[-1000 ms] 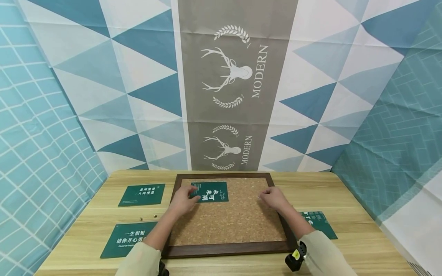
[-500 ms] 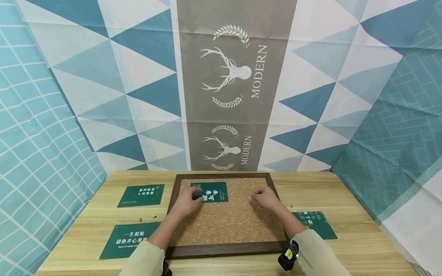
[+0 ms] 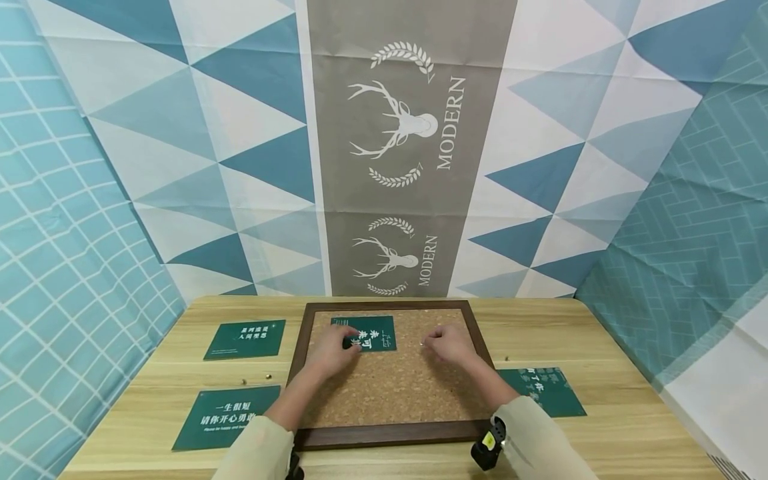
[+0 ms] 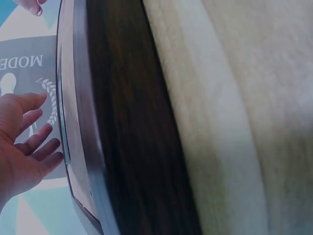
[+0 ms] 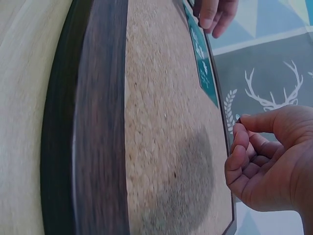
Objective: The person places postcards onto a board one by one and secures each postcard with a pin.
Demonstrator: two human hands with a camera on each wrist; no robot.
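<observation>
Wooden table (image 3: pixel 534 327): is supporting everything, extending past the cork board on both sides.
Cork board (image 3: pixel 396 393): is lying flat between the forearms, presumably so that both hands are reaching it equally well.
Near-left card (image 3: pixel 225 420), far-left card (image 3: pixel 246 340) and right-hand card (image 3: pixel 549 393): are flanking the board, probably leaving its cork accessible; the right forearm is partly covering the last.
Board card (image 3: pixel 384 333): is resting on the board's far left area, its long edges running roughly along the frame's far side.
Left hand (image 3: pixel 333 350): is spreading thumb and fingers at that card's left end, gripping nothing, perhaps steadying it; contact is not showing clearly.
Right hand (image 3: pixel 449 344): is poising over the board's far right area, thumb and forefinger pinching, other fingers curling inward.
Pin-like piece (image 5: pixel 238 119): is sitting at those fingertips, likely for fine aim.
Loose studs (image 3: pixel 269 377): two are lying left of the board, seemingly within easy reach.
</observation>
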